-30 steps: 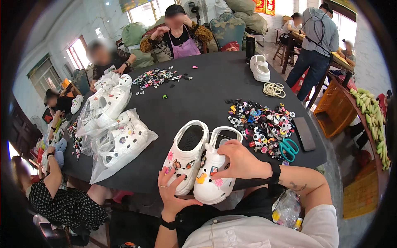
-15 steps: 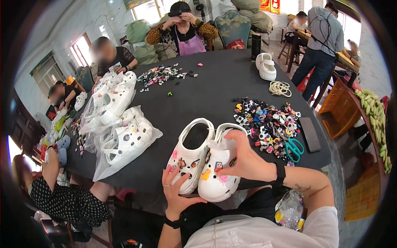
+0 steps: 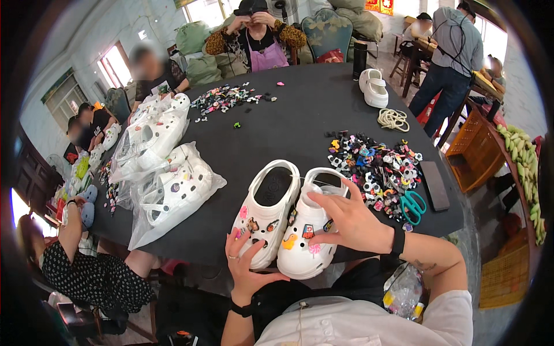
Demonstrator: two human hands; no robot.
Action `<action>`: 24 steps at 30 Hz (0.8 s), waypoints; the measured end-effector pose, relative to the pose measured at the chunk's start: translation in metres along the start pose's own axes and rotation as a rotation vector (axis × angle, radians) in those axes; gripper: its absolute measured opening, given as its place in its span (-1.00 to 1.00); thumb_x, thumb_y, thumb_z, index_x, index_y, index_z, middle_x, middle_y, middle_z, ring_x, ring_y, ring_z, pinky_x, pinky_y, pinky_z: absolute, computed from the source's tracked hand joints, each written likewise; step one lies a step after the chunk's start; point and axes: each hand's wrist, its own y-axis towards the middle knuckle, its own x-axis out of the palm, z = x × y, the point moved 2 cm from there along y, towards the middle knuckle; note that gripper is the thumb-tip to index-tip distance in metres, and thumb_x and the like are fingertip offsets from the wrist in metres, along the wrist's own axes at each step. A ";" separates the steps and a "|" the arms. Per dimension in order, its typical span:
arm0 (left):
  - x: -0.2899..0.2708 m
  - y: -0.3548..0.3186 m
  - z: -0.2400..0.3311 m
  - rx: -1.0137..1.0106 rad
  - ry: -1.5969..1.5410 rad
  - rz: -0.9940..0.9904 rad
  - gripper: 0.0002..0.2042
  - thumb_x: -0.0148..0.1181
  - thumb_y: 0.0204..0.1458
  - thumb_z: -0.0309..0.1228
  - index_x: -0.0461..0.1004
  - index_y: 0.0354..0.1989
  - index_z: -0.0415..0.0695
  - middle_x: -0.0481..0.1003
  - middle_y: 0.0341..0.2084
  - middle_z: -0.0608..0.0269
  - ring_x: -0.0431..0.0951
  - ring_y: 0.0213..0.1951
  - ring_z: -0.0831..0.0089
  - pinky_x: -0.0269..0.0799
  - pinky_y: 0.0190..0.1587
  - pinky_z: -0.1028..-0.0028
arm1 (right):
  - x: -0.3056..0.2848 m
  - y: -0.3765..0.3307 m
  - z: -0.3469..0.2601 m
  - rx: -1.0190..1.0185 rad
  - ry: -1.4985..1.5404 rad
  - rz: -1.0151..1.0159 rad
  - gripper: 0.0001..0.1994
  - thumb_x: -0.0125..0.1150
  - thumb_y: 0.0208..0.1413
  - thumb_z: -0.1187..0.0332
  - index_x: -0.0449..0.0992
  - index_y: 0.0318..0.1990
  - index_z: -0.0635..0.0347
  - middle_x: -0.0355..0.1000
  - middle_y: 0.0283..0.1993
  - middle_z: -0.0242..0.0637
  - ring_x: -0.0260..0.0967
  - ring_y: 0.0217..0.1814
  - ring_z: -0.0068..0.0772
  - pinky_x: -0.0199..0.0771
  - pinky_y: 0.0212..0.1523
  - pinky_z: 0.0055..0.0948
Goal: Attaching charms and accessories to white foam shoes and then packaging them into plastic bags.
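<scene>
Two white clogs stand side by side at the table's near edge, toes toward me. Colourful charms, such as a yellow dinosaur and a pink swirl, fill holes in their uppers. My left hand (image 3: 247,266) grips the left clog (image 3: 266,222) at its toe, fingers over the front and thumb reaching beneath the right clog (image 3: 306,251). Around the right clog's upper my right hand (image 3: 360,222) is closed, thumb beside the charms and fingers at the foot opening. Whitish clear plastic shows in that opening. A thin clear strand runs between the two clogs near their openings.
A pile of charms (image 3: 375,173), teal scissors (image 3: 412,207) and a dark flat case (image 3: 434,185) lie right. Bagged white clogs (image 3: 179,187) sit left. Farther back are another charm pile (image 3: 225,101), a cord coil (image 3: 393,120), more clogs (image 3: 374,88) and a black bottle (image 3: 359,60).
My right hand has shifted slightly right and its fingers have spread along the right clog's opening, showing more of it. My left hand keeps its hold on the toe.
</scene>
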 end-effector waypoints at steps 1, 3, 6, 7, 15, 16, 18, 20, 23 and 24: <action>0.000 0.000 0.000 0.000 0.000 -0.001 -0.12 0.54 -0.63 0.24 0.51 -0.02 0.02 0.34 0.13 0.18 0.26 0.24 0.04 0.08 0.31 -0.13 | -0.001 0.000 0.000 -0.015 -0.031 0.002 -0.27 0.41 -0.09 -0.01 0.33 0.20 0.18 0.35 0.10 -0.10 0.38 0.14 -0.17 -0.02 0.35 0.05; 0.000 0.000 -0.001 -0.001 -0.003 -0.002 -0.11 0.55 -0.64 0.24 0.50 -0.01 0.02 0.33 0.13 0.17 0.26 0.24 0.04 0.08 0.31 -0.13 | -0.003 0.001 0.001 -0.032 -0.062 0.005 -0.27 0.43 -0.11 -0.01 0.35 0.16 0.23 0.34 0.07 -0.08 0.36 0.15 -0.14 -0.03 0.35 0.04; 0.000 0.000 -0.001 0.001 -0.003 0.000 -0.11 0.55 -0.64 0.24 0.50 -0.01 0.02 0.33 0.14 0.18 0.25 0.25 0.02 0.09 0.30 -0.14 | -0.003 0.001 0.003 -0.011 -0.125 0.088 -0.28 0.47 -0.17 0.00 0.40 0.10 0.27 0.32 0.07 -0.04 0.33 0.16 -0.07 0.05 0.32 0.00; 0.001 0.000 -0.001 -0.004 -0.005 0.002 -0.11 0.55 -0.64 0.24 0.50 -0.01 0.02 0.33 0.14 0.18 0.25 0.25 0.02 0.09 0.30 -0.14 | -0.001 0.001 0.004 -0.028 -0.111 0.116 -0.29 0.49 -0.19 0.01 0.41 0.08 0.27 0.31 0.08 -0.03 0.31 0.17 -0.05 0.08 0.30 -0.02; 0.001 0.000 -0.001 -0.008 -0.011 0.010 -0.12 0.55 -0.65 0.24 0.52 -0.04 0.03 0.33 0.13 0.20 0.23 0.25 -0.01 0.11 0.29 -0.13 | 0.005 0.005 0.005 -0.001 0.148 0.040 -0.17 0.50 -0.17 0.03 0.28 0.24 0.22 0.42 -0.05 -0.08 0.34 0.13 0.01 0.10 0.28 -0.09; 0.001 0.000 -0.001 -0.009 -0.012 0.012 -0.12 0.55 -0.65 0.24 0.52 -0.04 0.03 0.33 0.13 0.20 0.23 0.25 -0.01 0.11 0.29 -0.13 | 0.003 0.005 0.003 0.048 0.163 -0.013 -0.12 0.51 -0.16 0.06 0.19 0.30 0.20 0.47 -0.13 -0.11 0.38 0.07 -0.01 0.07 0.28 -0.11; 0.001 0.001 -0.001 -0.005 -0.011 0.014 -0.12 0.55 -0.66 0.24 0.53 -0.05 0.03 0.34 0.13 0.20 0.24 0.25 -0.02 0.12 0.28 -0.13 | 0.001 0.008 0.000 0.096 0.178 -0.067 -0.06 0.51 -0.15 0.08 0.09 0.36 0.18 0.52 -0.20 -0.15 0.43 0.02 -0.02 0.04 0.28 -0.13; 0.001 0.002 -0.001 -0.005 -0.012 0.009 -0.12 0.54 -0.66 0.25 0.53 -0.04 0.03 0.34 0.13 0.19 0.24 0.25 -0.02 0.12 0.28 -0.13 | -0.001 0.014 -0.002 0.126 0.281 -0.050 0.05 0.53 -0.18 0.16 -0.06 0.43 0.14 0.56 -0.28 -0.16 0.50 -0.11 -0.09 -0.05 0.30 -0.16; 0.000 0.003 -0.001 -0.007 -0.017 -0.005 -0.10 0.54 -0.67 0.25 0.52 -0.03 0.03 0.34 0.13 0.19 0.24 0.25 -0.02 0.12 0.28 -0.14 | 0.001 0.025 0.002 0.187 0.359 -0.198 0.09 0.54 -0.19 0.23 -0.11 0.46 0.11 0.54 -0.13 -0.09 0.52 -0.14 -0.24 0.12 0.25 -0.21; -0.001 0.004 0.000 -0.016 -0.023 -0.015 -0.09 0.54 -0.68 0.25 0.52 -0.02 0.03 0.33 0.13 0.19 0.23 0.25 -0.02 0.11 0.28 -0.14 | 0.000 0.029 0.005 0.165 0.373 -0.176 0.09 0.54 -0.19 0.23 -0.11 0.46 0.11 0.54 -0.13 -0.09 0.52 -0.14 -0.24 0.12 0.25 -0.21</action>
